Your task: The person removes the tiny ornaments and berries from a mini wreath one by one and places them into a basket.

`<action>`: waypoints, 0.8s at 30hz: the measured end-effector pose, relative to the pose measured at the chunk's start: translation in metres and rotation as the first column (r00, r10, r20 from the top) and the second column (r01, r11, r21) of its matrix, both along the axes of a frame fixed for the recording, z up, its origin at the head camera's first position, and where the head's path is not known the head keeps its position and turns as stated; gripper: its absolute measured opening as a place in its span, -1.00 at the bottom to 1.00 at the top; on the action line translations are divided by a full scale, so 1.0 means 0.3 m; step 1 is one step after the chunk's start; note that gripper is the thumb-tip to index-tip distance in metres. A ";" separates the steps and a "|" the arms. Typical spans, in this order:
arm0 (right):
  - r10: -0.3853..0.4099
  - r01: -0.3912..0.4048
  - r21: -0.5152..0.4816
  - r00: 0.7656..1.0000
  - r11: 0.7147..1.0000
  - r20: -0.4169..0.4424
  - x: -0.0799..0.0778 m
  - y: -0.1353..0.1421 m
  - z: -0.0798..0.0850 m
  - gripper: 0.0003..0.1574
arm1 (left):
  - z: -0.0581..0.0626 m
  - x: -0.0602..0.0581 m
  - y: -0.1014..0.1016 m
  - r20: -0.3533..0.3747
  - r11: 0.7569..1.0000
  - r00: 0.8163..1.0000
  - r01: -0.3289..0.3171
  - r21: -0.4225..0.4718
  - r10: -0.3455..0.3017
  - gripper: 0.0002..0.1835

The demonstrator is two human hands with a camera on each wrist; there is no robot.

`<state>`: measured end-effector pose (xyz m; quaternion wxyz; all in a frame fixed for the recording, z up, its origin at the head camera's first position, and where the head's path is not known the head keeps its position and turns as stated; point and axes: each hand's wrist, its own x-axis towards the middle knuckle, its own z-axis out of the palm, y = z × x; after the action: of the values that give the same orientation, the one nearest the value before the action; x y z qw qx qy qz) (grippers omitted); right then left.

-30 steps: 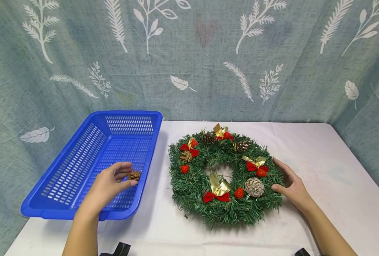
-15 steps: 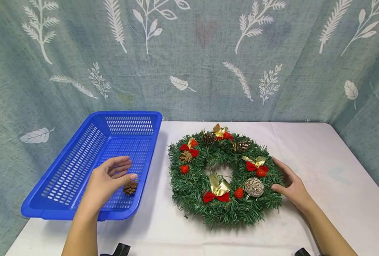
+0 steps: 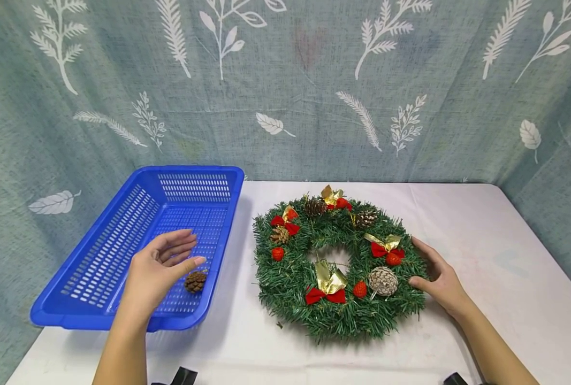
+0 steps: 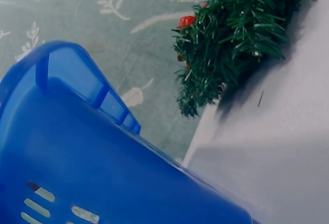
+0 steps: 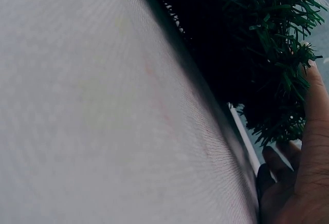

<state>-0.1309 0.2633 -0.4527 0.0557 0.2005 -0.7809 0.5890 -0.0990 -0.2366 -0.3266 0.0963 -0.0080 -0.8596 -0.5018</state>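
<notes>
Over the blue plastic basket [image 3: 218, 251] hovers my left hand [image 3: 157, 267], its fingers relaxed and the thumb apart, holding nothing. Just below the thumb, a brown pine cone [image 3: 196, 282] lies in the basket by its right wall. My right hand [image 3: 441, 280] grips the right outer edge of a green wreath [image 3: 290, 278], thumb on the near side and fingers farther back. In the right wrist view the thumb [image 5: 316, 106] lies along the green tinsel needles. Gold-and-red bows [image 3: 326, 289], red berries [image 3: 359, 290] and several pine cones [image 3: 383, 281] decorate the wreath.
Both the basket and wreath sit on a white-covered table [image 3: 497, 256]. A blue-green curtain [image 3: 295, 107] with white leaf prints hangs behind it. A small dark scrap [image 3: 279, 325] lies in front of the wreath.
My left hand has let go of the pine cone, which dropped into the basket, and has drawn slightly up and left with fingers spreading. The right hand and wreath have stayed put.
</notes>
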 end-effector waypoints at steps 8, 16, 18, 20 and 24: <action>-0.001 0.001 0.002 1.000 1.000 -0.006 0.001 -0.002 0.002 -0.01 | 0.020 0.018 0.027 -0.052 1.000 0.999 -0.004 0.013 0.004 -0.42; 0.001 0.000 0.013 1.000 1.000 -0.007 0.002 0.003 0.001 -0.01 | 0.032 0.033 0.071 -0.098 0.994 0.994 -0.048 0.096 0.057 -0.46; -0.002 0.002 0.014 1.000 1.000 -0.006 0.002 0.003 0.003 -0.01 | 0.034 0.034 0.086 -0.112 0.990 0.991 -0.054 0.132 0.069 -0.47; -0.003 0.003 0.017 1.000 1.000 -0.005 0.001 0.001 0.004 -0.02 | 0.036 0.034 0.101 -0.125 0.987 0.989 -0.057 0.152 0.076 -0.47; -0.008 0.008 0.016 1.000 1.000 0.003 -0.001 -0.006 -0.001 -0.02 | 0.040 0.041 0.118 -0.145 0.988 0.987 -0.045 0.149 0.067 -0.47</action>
<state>-0.1311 0.2614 -0.4531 0.0553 0.1970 -0.7864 0.5828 -0.0868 -0.2012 -0.3145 0.1751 -0.0144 -0.8110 -0.5581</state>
